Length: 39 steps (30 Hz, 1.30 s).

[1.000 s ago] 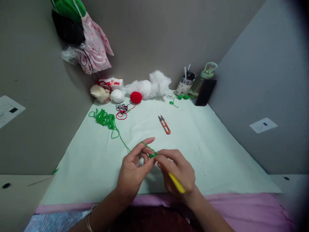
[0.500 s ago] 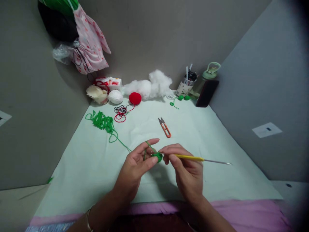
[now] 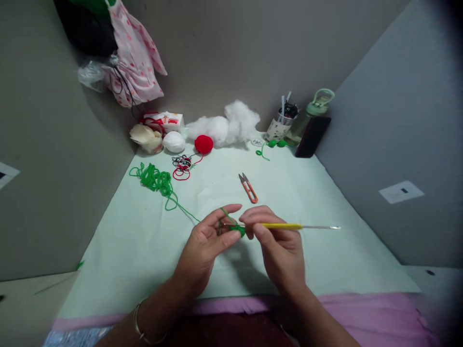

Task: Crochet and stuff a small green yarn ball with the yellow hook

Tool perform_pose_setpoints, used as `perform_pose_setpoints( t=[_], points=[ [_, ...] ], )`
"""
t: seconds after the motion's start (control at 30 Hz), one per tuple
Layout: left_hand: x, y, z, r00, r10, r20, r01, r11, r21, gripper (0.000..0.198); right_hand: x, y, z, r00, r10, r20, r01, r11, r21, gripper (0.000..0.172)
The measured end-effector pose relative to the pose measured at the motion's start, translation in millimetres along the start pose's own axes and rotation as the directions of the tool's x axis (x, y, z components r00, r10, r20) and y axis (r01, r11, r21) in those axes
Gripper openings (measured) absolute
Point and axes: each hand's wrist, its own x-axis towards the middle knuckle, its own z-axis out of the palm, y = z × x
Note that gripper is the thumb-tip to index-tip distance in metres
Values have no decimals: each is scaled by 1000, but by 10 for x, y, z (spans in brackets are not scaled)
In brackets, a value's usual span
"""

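Between thumb and fingers, my left hand pinches a small green crochet piece. Green yarn runs over its raised index finger and back to a loose heap. My right hand grips a crochet hook by its yellow handle, pen-fashion. The hook's working tip lies at the top of the crochet piece, pointing left, and its other metal end sticks out to the right. Fingers partly cover the stitches, so I cannot make out how the tip sits in them.
Orange thread snips lie beyond my hands. At left is a heap of green yarn. Along the back stand a red yarn ball, a white ball, white stuffing, a pen cup, a bottle and a dark phone.
The hook has turned from sloping down at its right end to nearly level, and its tip reaches farther left past the crochet piece. My left hand keeps its pinch.
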Motion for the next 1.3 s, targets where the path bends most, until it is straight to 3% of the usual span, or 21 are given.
perform_pose_setpoints(
  t=[0.27,0.43,0.63,0.9,1.03,1.17,1.3],
  points=[
    [-213,-80,-1,999,31,31,-33,998,61,47,-205,-25,30,1000,30,0,-30,998,52,16],
    [-336,-155,-32,997,63,36,-68,988,135,37,-353,-56,78,999,-15,-35,17,998,52,15],
    [-453,-232,-34,995,90,47,-96,985,146,31,-479,-66,76,985,166,-42,-142,928,345,14],
    [-602,-239,-80,989,143,28,-145,966,212,30,-549,-136,65,978,202,47,-201,867,457,20],
    [-630,-237,-121,983,180,27,-181,950,255,32,-570,-152,36,991,111,78,-132,919,372,20],
    [-625,-224,-121,975,221,19,-214,918,333,33,-611,-189,-26,994,-56,91,46,993,113,21],
    [-607,-213,-105,949,314,24,-289,838,463,31,-631,-239,-98,965,-189,184,209,973,-96,22]
  ],
)
